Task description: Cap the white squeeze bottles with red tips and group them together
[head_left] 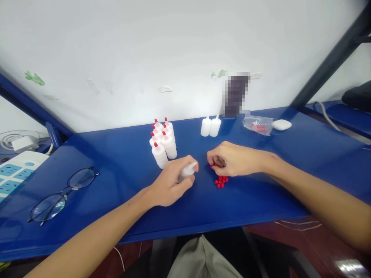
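Note:
My left hand point(174, 181) is wrapped round a white squeeze bottle point(188, 170), whose bare nozzle tilts up to the right. Close behind that hand stand several white bottles with red caps point(160, 154), grouped in two rows. My right hand point(228, 158) is pinched at a small red cap point(214, 166) just above the blue table point(130, 220). Under its fingers lies a small pile of loose red caps point(220, 181). Two white bottles without red caps point(210, 127) stand upright side by side farther back.
A clear plastic bag point(257, 125) with red pieces in it and a white rounded object point(281, 124) lie at the back right. Eyeglasses point(63, 195) rest at left, beside a white power strip point(17, 172). A pixelated dark item point(236, 94) leans against the wall.

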`<state>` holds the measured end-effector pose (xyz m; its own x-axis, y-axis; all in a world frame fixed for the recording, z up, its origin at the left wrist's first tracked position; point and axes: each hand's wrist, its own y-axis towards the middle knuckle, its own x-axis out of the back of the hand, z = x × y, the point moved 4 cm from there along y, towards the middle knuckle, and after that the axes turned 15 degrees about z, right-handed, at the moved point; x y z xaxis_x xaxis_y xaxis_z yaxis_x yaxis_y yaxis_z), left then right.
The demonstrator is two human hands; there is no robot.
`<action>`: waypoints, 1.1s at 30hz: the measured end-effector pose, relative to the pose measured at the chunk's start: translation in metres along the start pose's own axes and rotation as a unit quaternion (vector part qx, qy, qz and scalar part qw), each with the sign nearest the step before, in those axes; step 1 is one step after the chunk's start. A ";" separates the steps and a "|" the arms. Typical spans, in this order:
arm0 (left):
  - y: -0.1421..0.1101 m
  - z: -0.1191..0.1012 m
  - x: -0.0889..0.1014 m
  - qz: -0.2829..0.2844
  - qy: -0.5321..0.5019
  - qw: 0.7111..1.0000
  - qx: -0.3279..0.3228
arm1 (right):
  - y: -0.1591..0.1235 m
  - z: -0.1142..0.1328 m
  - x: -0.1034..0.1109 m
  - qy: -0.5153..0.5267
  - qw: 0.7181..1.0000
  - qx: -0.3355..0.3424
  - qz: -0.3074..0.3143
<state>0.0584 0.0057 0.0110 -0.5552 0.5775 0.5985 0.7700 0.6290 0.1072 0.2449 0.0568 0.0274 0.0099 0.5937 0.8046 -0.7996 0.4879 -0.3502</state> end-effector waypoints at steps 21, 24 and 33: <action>-0.001 -0.006 0.002 -0.018 0.104 0.994 -0.014 | 0.005 -0.005 0.003 -0.068 0.996 -0.021 -0.057; -0.001 -0.005 0.001 -0.019 0.107 0.994 -0.011 | 0.006 -0.007 0.003 -0.071 0.995 -0.023 -0.060; -0.001 -0.005 0.001 -0.019 0.108 0.994 -0.002 | 0.007 -0.012 0.004 -0.041 0.995 -0.006 -0.090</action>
<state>0.0589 0.0036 0.0152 -0.5042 0.4272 0.7506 0.7509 0.6461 0.1367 0.2463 0.0707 0.0223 0.1037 0.4417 0.8912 -0.7822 0.5896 -0.2012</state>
